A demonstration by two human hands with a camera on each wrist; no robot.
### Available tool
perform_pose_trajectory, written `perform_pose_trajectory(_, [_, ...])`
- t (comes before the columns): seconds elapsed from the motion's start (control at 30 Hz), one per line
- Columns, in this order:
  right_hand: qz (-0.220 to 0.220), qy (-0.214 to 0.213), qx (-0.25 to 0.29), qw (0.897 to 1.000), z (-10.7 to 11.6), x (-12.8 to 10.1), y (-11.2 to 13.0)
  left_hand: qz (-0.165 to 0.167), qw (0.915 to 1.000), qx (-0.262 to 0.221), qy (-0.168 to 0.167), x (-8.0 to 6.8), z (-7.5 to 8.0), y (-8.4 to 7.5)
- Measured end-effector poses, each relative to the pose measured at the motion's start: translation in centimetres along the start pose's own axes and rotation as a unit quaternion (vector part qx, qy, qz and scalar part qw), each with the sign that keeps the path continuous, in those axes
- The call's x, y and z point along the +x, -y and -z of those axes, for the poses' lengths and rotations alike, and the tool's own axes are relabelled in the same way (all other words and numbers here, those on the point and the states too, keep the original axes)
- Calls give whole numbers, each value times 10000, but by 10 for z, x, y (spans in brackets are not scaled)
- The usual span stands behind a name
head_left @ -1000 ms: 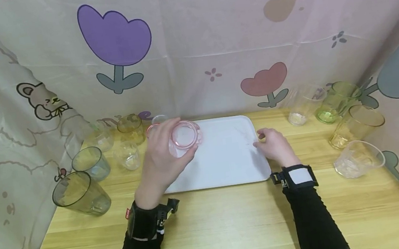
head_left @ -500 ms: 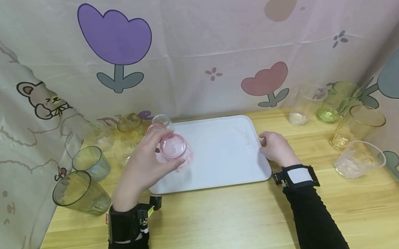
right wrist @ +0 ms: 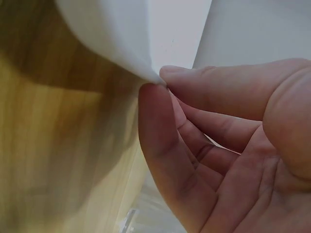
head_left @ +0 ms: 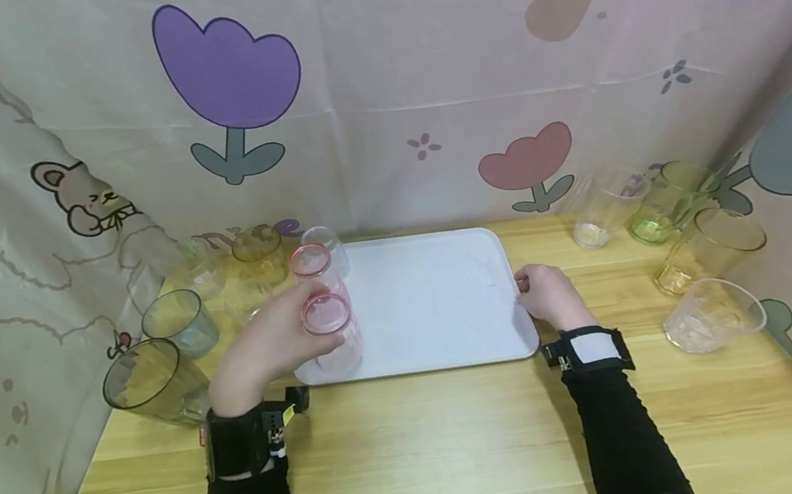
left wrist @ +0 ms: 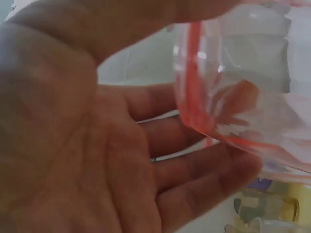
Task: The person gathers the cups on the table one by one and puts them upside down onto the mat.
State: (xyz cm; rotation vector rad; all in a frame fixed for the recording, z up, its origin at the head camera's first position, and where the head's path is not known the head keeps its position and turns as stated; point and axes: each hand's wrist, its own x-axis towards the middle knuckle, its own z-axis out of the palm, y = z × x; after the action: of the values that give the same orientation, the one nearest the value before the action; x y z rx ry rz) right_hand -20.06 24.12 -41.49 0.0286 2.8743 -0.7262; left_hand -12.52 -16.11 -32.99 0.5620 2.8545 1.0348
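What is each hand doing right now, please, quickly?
Left hand: closed round the pink cup, at the near left corner of the white tray.
Right hand: pinching the tray's right edge between thumb and fingers.

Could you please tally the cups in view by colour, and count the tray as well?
Pink cups: 2, one of them in the left hand
Clear cups: 5
Amber cups: 2
Green cup: 1
Grey cups: 2
White tray: 1
Total: 12 cups and 1 tray, 13 things.
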Motion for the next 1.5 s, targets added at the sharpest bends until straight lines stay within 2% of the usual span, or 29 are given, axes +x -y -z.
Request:
perform_pose_trajectory(0.2, [-2, 38, -77, 10000, 0, 0, -1, 510, 9975, 304, 391, 2, -2, 7])
perform_pose_trajectory(0.43, [-39, 51, -53, 10000, -1, -1, 0, 843, 9941, 421, 535, 5, -3, 12])
perform_pose_trajectory(1.1, [-79, 69, -68, 9999, 1, 0, 3, 1122, 9912, 131, 687, 10, -7, 23])
perform_pose_trajectory(1.27, [-82, 54, -47, 9999, 1, 0, 3, 1180, 9902, 217, 719, 10, -6, 22])
perform_pose_trajectory(1.5, [-98, 88, -20, 9999, 2, -1, 1, 1447, 9857, 344, 795, 11, -5, 18])
